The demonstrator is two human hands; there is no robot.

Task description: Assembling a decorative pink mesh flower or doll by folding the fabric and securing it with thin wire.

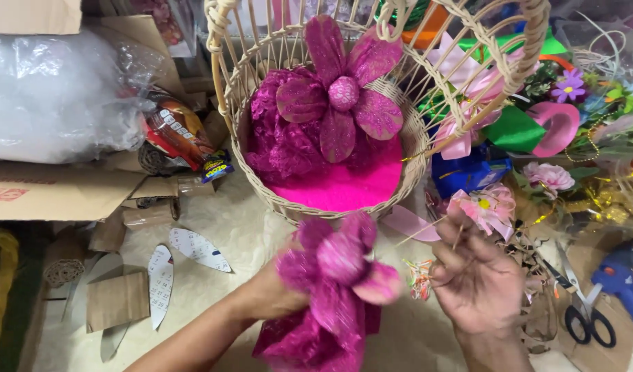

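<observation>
Fabric flower: deep magenta, faint glittery fleck, lace-patterned cloth trailing below. Second flower in the basket: same magenta, same speckle. Basket pale cream wicker; lining flat hot pink. Ribbon soft pink. Small blossom pink, yellow centre. Scissors black-handled. Glue gun blue. Leaf cut-outs white with printed grid.

1. We identify a handicraft workspace for decorative gift baskets.
2. Evidence: wicker basket, fabric flowers, ribbon scraps.
3. Tools present: scissors, blue glue gun.
4. Cardboard boxes and paper cut-outs crowd the surroundings.
</observation>
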